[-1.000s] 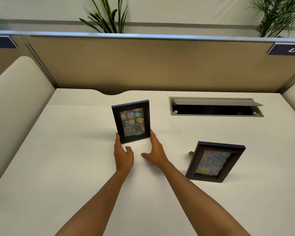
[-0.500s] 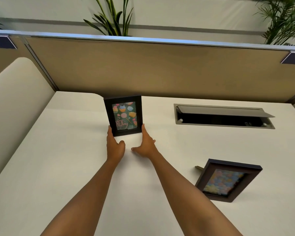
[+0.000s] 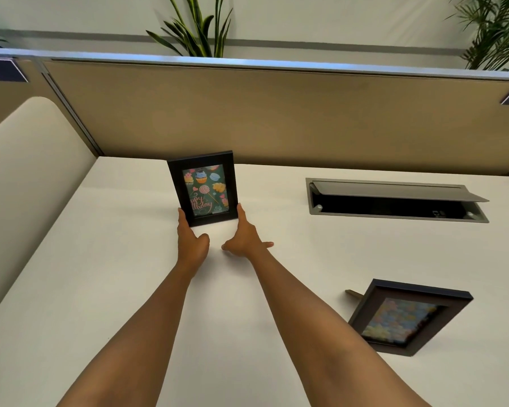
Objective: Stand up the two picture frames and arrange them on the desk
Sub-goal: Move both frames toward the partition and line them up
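Note:
A black picture frame (image 3: pixel 204 188) with a birthday picture of cupcakes stands upright far back on the white desk (image 3: pixel 115 274), close to the partition. My left hand (image 3: pixel 191 240) touches its lower left corner and my right hand (image 3: pixel 243 235) touches its lower right corner, fingers stretched along the frame's sides. A second, dark brown frame (image 3: pixel 406 317) with a pastel picture stands leaning back on its stand at the near right, apart from both hands.
A tan partition wall (image 3: pixel 276 113) closes the back of the desk. A grey cable hatch (image 3: pixel 394 198) with its lid open is set into the desk at the back right. A cream side panel (image 3: pixel 21 171) borders the left.
Both hands have slid the black frame away from me, toward the partition and slightly left. The brown frame has not moved on the desk; the view has shifted forward.

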Demonstrator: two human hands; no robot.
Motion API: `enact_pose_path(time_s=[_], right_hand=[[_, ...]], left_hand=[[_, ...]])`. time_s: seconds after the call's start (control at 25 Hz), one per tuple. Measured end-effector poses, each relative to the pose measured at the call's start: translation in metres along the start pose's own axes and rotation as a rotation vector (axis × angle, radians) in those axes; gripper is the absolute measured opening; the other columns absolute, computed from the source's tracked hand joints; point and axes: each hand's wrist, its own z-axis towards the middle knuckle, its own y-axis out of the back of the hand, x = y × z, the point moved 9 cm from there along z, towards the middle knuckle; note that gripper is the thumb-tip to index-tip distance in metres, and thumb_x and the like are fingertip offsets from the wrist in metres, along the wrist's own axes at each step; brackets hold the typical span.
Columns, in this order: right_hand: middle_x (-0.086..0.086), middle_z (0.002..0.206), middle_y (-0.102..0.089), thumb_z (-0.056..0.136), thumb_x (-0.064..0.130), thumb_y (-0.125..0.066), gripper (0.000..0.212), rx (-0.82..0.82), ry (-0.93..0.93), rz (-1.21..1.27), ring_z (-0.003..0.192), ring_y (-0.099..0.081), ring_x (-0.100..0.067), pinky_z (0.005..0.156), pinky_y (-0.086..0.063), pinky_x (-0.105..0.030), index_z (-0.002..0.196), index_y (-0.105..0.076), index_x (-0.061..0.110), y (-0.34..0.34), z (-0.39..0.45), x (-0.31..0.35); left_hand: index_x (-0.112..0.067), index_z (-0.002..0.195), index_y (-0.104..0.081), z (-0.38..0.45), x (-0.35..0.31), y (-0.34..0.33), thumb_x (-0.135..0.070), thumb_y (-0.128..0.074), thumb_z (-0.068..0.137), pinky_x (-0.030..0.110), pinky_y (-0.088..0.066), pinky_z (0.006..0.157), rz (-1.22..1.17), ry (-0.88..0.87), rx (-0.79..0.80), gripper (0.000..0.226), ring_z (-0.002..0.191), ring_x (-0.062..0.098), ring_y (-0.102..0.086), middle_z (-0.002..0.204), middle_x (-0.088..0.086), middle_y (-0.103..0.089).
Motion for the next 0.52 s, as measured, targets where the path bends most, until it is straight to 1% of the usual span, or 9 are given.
enact_pose_path(time_s=[0.2, 0.28, 0.36, 0.44, 0.48, 0.52], right_hand=[[-0.002, 0.155, -0.036, 0.077, 0.025, -0.078, 0.116, -0.018, 0.014, 0.008, 0.145, -0.030, -0.031, 0.111, 0.003, -0.075, 0.153, 0.008, 0.041, -0.002, 0.000, -0.001], [0.000, 0.159, -0.031, 0.076, 0.030, -0.080, 0.118, -0.036, 0.041, -0.003, 0.147, -0.028, -0.028, 0.110, 0.006, -0.075, 0.153, 0.008, 0.038, -0.005, -0.001, -0.001], [0.002, 0.163, -0.022, 0.076, 0.032, -0.080, 0.117, -0.072, 0.083, -0.002, 0.149, -0.025, -0.025, 0.111, 0.009, -0.073, 0.155, 0.006, 0.033, -0.007, -0.006, -0.003], [0.003, 0.164, -0.018, 0.081, 0.027, -0.075, 0.105, -0.135, 0.161, 0.021, 0.150, -0.023, -0.020, 0.115, 0.011, -0.068, 0.156, -0.003, 0.025, -0.006, -0.017, -0.011], [0.002, 0.163, -0.021, 0.084, 0.023, -0.071, 0.094, -0.172, 0.227, 0.042, 0.149, -0.024, -0.018, 0.118, 0.009, -0.064, 0.156, -0.010, 0.022, -0.005, -0.027, -0.016], [0.002, 0.160, -0.028, 0.087, 0.018, -0.066, 0.081, -0.215, 0.301, 0.075, 0.148, -0.027, -0.016, 0.121, 0.002, -0.060, 0.153, -0.020, 0.020, -0.004, -0.039, -0.023]], left_hand=[[-0.029, 0.157, 0.004, -0.002, 0.000, -0.002, 0.010, -0.052, 0.088, 0.045, -0.033, 0.117, 0.069, -0.018, 0.022, 0.097, 0.147, 0.028, -0.028, 0.163, 0.002, -0.021], [-0.027, 0.157, 0.007, -0.007, 0.001, -0.004, 0.011, -0.051, 0.087, 0.045, -0.029, 0.119, 0.086, -0.030, 0.039, 0.098, 0.149, 0.027, -0.023, 0.165, 0.003, -0.016], [-0.023, 0.157, 0.007, -0.015, 0.002, -0.009, 0.011, -0.051, 0.087, 0.044, -0.024, 0.121, 0.102, -0.035, 0.058, 0.097, 0.151, 0.026, -0.017, 0.166, 0.003, -0.012], [-0.021, 0.157, 0.003, -0.024, 0.005, -0.012, 0.009, -0.051, 0.088, 0.042, -0.023, 0.122, 0.104, -0.016, 0.052, 0.093, 0.151, 0.025, -0.017, 0.166, 0.004, -0.012], [-0.021, 0.158, -0.001, -0.031, 0.006, -0.011, 0.008, -0.051, 0.089, 0.040, -0.023, 0.121, 0.092, -0.006, 0.023, 0.089, 0.151, 0.025, -0.019, 0.165, 0.004, -0.015], [-0.020, 0.158, -0.007, -0.038, 0.007, -0.009, 0.006, -0.050, 0.090, 0.036, -0.023, 0.120, 0.077, -0.005, -0.023, 0.085, 0.150, 0.024, -0.022, 0.164, 0.004, -0.019]])
